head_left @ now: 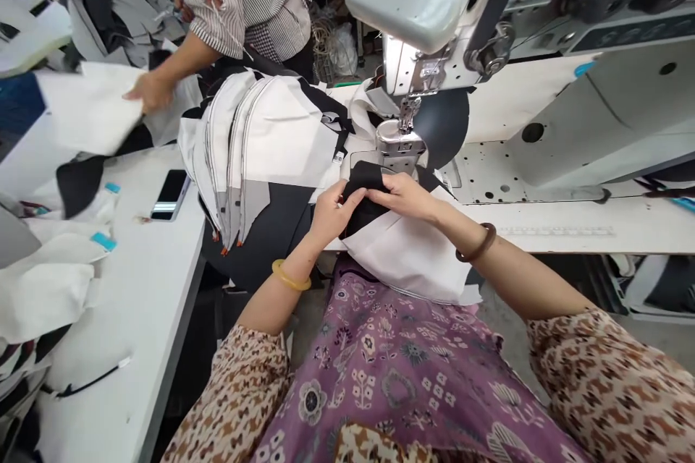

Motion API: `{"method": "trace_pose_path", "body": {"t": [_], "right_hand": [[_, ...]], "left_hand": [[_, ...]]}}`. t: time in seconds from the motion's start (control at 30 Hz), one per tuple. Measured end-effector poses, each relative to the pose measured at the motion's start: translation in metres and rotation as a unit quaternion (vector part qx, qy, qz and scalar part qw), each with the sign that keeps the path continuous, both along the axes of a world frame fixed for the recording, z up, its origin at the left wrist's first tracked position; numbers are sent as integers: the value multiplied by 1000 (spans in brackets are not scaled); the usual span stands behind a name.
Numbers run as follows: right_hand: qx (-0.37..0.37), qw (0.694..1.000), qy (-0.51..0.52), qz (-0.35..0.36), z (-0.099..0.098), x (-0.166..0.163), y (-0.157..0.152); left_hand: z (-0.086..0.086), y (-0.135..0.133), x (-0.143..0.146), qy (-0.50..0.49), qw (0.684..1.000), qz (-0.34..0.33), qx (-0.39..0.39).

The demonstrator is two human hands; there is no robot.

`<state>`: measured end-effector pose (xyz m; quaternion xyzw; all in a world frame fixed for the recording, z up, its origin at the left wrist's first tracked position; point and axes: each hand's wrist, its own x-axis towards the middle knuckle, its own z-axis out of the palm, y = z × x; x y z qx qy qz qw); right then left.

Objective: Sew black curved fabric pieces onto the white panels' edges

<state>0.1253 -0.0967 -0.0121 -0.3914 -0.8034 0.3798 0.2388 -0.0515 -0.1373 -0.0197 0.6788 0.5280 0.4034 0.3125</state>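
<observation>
My left hand point(335, 211) and my right hand point(405, 195) pinch the edge of a black-and-white fabric piece point(410, 249) from both sides, thumbs close together. Its black part is folded up between my fingers, and the white part hangs over the table edge onto my lap. Just beyond my hands stands the post of a sewing machine point(400, 145), with the presser foot point(408, 114) above it. The fabric's far side, near the post, is partly hidden. To the left, a stack of white, grey and black cut pieces point(282, 130) lies fanned out.
A co-worker's hand point(152, 90) grips a white piece at the left. On the left table point(163, 282) are a phone point(170, 194) and more fabric pieces point(46, 296). The machine's lamp point(402, 3) hangs above the post. A clear ruler point(559, 231) lies along the right front edge.
</observation>
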Motion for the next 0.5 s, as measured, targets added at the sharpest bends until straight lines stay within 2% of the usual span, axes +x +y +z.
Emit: {"method": "trace_pose_path", "body": {"t": [0.1,0.23,0.37,0.5], "right_hand": [[70,994,-84,-26,5,8,-1],[110,974,-193,-36,15,25,2],[72,978,-166,-106,29,30,13],[49,970,-137,-193,40,23,30]], "left_hand": [[-1,16,10,28,998,30,48],[-6,32,21,-2,998,27,65],[5,58,24,-62,994,-21,86],[13,98,25,-94,989,-50,105]]}}
